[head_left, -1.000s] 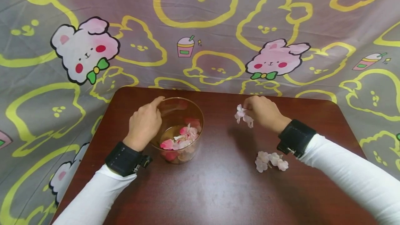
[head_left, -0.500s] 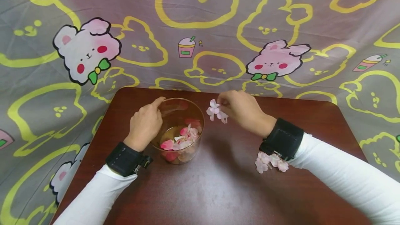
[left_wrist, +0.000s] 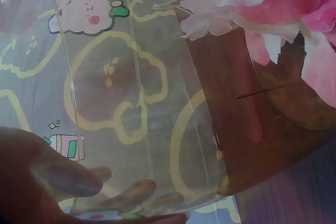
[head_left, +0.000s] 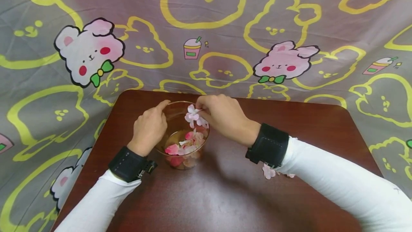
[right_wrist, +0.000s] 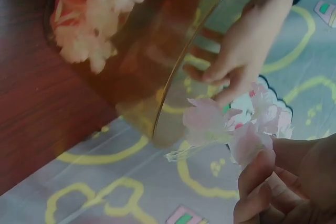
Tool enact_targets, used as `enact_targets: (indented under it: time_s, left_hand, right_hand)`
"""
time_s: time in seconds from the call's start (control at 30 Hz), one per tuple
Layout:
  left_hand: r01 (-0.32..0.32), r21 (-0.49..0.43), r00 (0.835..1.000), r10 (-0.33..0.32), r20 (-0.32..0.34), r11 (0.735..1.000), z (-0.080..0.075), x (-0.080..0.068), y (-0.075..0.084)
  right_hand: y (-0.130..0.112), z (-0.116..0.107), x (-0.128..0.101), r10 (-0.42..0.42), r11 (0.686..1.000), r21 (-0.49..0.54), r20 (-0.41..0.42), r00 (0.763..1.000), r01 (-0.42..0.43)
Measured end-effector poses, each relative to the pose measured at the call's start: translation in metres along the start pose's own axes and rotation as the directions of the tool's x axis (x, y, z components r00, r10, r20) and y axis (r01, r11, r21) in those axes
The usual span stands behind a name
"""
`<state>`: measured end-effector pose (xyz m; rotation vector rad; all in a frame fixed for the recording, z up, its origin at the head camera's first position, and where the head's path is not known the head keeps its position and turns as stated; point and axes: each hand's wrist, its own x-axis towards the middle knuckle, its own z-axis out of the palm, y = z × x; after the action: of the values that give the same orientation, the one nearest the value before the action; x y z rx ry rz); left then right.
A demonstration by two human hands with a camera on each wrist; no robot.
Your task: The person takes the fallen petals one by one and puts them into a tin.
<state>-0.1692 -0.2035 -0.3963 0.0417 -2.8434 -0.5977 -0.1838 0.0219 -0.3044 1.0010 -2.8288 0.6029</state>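
Note:
A clear plastic cup stands on the dark brown table, with pink and white fabric flowers lying in its bottom. My left hand grips the cup's left side, fingers curled round the wall. My right hand pinches a pale pink flower sprig over the cup's mouth. In the right wrist view the sprig hangs just off the cup's rim, with my fingers below it.
More pale pink blossoms lie on the table, partly hidden under my right sleeve. A grey cloth printed with yellow outlines and pink bunnies covers the backdrop and surrounds the table. Black bands sit on both wrists.
My right hand has carried the pink sprig leftwards from the table's middle to above the cup's mouth. The left hand and the cup have stayed put.

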Motion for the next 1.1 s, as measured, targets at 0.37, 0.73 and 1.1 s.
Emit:
enact_targets:
  time_s: [0.37, 0.73, 1.1]
  left_hand:
    - [-0.001, -0.012, 1.0, 0.001, 0.005, 1.0, 0.001, 0.001, 0.003]
    - [0.003, -0.004, 1.0, -0.003, 0.01, 1.0, -0.001, 0.001, 0.001]
    - [0.004, -0.008, 1.0, -0.004, 0.004, 1.0, -0.002, 0.0, 0.001]
  right_hand:
    - [-0.014, 0.033, 0.008, -0.002, 0.997, -0.079, 0.226, 0.974, 0.02]
    - [-0.002, 0.026, 0.006, 0.005, 0.998, -0.06, 0.221, 0.975, 0.009]
    - [0.029, 0.002, 0.003, 0.108, 0.991, 0.066, 0.087, 0.99, -0.114]
